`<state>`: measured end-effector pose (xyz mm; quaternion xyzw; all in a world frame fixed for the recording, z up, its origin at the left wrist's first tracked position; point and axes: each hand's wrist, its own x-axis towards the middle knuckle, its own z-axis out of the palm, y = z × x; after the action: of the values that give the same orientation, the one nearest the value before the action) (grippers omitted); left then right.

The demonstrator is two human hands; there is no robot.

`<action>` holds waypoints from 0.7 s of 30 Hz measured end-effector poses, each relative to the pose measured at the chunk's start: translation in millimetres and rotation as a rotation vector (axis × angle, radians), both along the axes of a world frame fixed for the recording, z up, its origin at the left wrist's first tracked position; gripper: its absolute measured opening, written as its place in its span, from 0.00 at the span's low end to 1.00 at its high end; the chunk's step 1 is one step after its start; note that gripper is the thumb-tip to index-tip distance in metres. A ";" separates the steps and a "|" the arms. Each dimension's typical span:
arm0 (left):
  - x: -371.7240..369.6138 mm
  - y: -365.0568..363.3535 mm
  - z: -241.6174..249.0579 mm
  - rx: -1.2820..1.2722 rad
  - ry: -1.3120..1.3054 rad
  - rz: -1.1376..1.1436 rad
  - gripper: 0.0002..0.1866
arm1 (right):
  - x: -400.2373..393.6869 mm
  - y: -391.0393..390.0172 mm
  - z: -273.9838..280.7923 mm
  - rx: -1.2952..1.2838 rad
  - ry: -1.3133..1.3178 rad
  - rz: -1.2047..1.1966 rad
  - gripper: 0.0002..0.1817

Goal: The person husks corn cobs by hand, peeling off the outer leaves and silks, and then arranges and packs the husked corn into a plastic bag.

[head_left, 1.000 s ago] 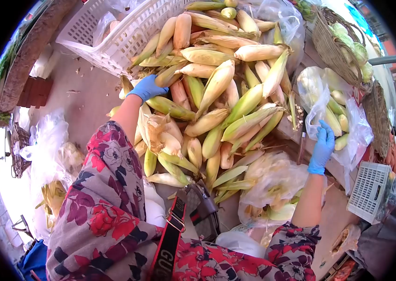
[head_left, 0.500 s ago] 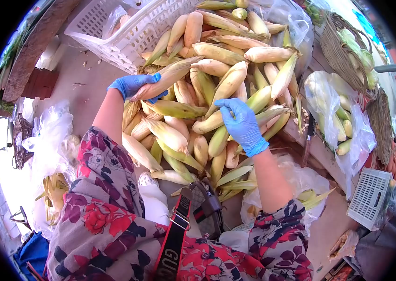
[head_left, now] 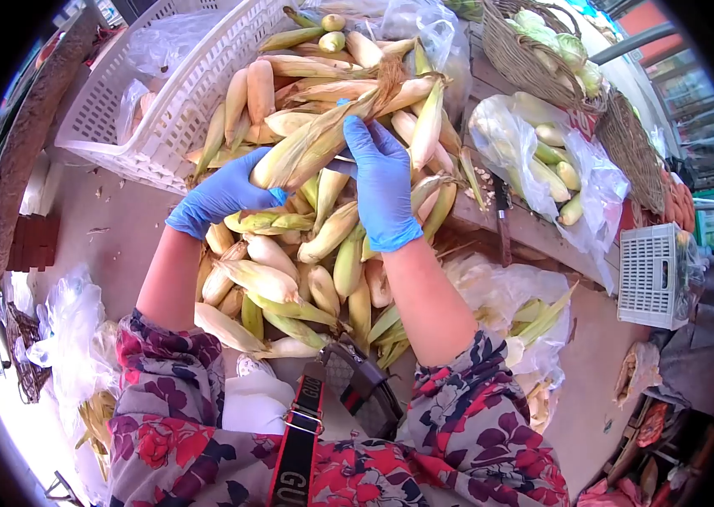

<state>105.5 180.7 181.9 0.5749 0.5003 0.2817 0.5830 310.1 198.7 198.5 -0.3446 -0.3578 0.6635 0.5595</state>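
An ear of corn [head_left: 310, 148], its pale husk still on, is held up slantwise above a heap of other husked ears [head_left: 331, 230]. My left hand [head_left: 234, 193], in a blue glove, is closed around its thick lower end. Nearer the brown silk at the tip, my gloved right hand [head_left: 380, 186] grips the same ear, thumb raised along its side. Some of the right fingers are hidden behind the ear. Underneath both hands, the heaped ears lie at many angles, some yellowish, some green.
A white plastic crate [head_left: 141, 144] stands at the upper left. To the right lie a knife [head_left: 503, 224] and a clear bag of corn [head_left: 547, 169]. A wicker basket [head_left: 513, 55] holds cabbages. Husk leaves [head_left: 542, 314] lie on a plastic bag in front, and a small white crate [head_left: 651, 275] stands far right.
The right hand has left the heap and taken hold of the ear in the left hand. That ear is now nearer the middle, and the view has shifted.
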 end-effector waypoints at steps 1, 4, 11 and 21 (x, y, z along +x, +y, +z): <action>9.1 0.3 -2.4 0.044 -0.007 0.020 0.41 | 6.7 0.4 -1.8 -0.026 0.010 -0.017 0.14; 36.3 -1.3 -9.8 0.185 0.002 0.113 0.35 | 19.1 -2.2 -15.4 -0.065 -0.027 -0.046 0.13; 67.9 -5.9 -24.2 0.322 -0.042 0.195 0.30 | 32.6 -10.6 -25.9 -0.015 -0.111 -0.049 0.11; 102.9 -13.0 -35.0 0.158 -0.550 0.221 0.32 | 37.8 5.8 -44.0 -0.369 0.138 -0.222 0.12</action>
<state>208.4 167.7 146.9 0.4628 0.3599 0.5265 0.6157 347.9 204.5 154.5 -0.4322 -0.1510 0.6739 0.5799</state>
